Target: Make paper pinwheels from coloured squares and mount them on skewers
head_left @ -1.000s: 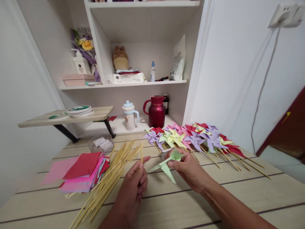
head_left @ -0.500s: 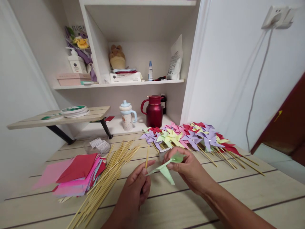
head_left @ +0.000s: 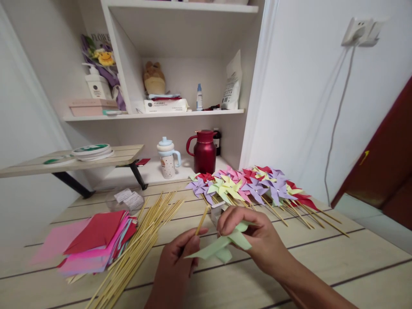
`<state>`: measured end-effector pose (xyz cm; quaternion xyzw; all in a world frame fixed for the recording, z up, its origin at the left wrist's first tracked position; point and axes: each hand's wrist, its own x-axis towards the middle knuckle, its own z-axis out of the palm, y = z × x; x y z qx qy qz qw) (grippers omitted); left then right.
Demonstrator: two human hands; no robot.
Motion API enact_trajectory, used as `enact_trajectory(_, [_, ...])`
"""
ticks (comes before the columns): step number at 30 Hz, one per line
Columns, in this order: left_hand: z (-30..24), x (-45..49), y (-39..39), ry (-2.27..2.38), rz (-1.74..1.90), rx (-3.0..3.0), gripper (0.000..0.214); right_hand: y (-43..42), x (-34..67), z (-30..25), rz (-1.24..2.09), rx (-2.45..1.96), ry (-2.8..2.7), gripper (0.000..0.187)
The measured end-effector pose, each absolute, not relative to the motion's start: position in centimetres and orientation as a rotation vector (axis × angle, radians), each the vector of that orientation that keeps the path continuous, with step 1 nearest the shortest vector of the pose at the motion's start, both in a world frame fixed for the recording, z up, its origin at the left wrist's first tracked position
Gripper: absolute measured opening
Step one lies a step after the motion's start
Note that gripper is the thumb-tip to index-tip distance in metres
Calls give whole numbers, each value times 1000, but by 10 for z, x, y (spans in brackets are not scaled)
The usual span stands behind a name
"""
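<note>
With the clock centred on the hands and twelve straight ahead, one light-green paper pinwheel (head_left: 215, 246) is pinched in the fingers of the right hand (head_left: 262, 238), above the table (head_left: 328, 253). One blade is pointed towards eight o'clock, in front of the left hand (head_left: 176, 253); whether it is touched there cannot be told. One wooden stick (head_left: 201, 222) is gripped in the left hand, its upper end tilted towards one o'clock. At nine o'clock are seen one bundle of sticks (head_left: 137, 249), too many to be counted, and one pile of coloured paper (head_left: 96, 238). At one o'clock more than ten finished pinwheels (head_left: 254, 189) are heaped, overlapped. At twelve one red jug (head_left: 205, 153) is seen; at eleven, one cup (head_left: 168, 165).
</note>
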<state>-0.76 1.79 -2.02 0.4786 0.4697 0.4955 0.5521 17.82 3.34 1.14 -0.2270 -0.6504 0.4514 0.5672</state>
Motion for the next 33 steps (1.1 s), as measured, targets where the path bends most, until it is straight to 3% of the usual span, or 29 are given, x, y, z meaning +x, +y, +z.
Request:
enact_trajectory(10, [-17,-8,11,1312,1457,1209,36,34,178,11,1057,-526,-1552,23])
enact_trajectory(18, [-14,-6,9,1377,1528,1205,25,35,177,8,987,-544,-1544,15])
enact_trajectory(33, [-15,-6,1,1297,1626,1671,28,29,177,16,758,-478,-1616,20])
